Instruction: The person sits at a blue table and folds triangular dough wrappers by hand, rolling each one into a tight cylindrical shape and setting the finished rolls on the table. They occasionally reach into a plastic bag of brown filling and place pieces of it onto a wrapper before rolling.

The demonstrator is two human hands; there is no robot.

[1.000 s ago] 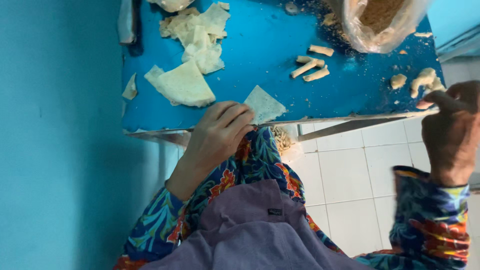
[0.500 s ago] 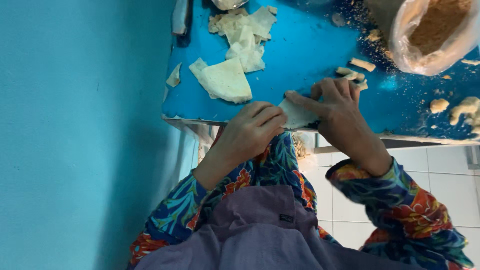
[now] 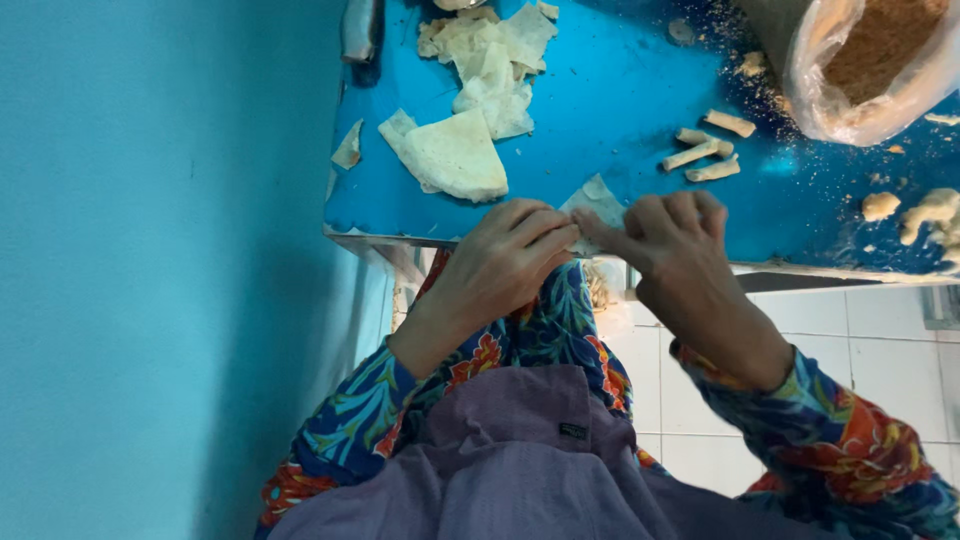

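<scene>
**Blue table, thin wrapper, two hands at its near edge**

Against a turquoise wall (image 3: 150, 270) and above a white tiled floor (image 3: 860, 360), a blue table (image 3: 620, 90) strewn with crumbs. At its near edge, left hand (image 3: 505, 255) and right hand (image 3: 675, 245) meeting over a thin pale wrapper (image 3: 598, 200), fingertips of both pinched onto it, fingers curled close rather than spread. Wrapper lying flat at the table's rim, partly hidden beneath the knuckles, one corner pointing away from the body. Both forearms in bright floral sleeves (image 3: 840, 440), a purple garment (image 3: 510, 470) below.

Just beyond the left hand, a folded stack of wrappers (image 3: 455, 155), roughly triangular, flat on the blue surface. Further back, a loose heap of torn wrapper pieces (image 3: 495, 60), crumpled and overlapping. A small scrap (image 3: 348, 150) at the table's left edge, apart from the stack.

Beyond the right hand, three finished rolls (image 3: 705, 150), slim and pale, lying near one another but not stacked. Past them, at the far right corner, a clear plastic bag of brown crumbs (image 3: 870, 60), mouth open, spilled crumbs scattered about its base. Pale lumps of dough or filling (image 3: 925, 210) along the right edge; exact kind not clear. A dark object (image 3: 358, 28) at the far left corner, too cropped to identify.
</scene>
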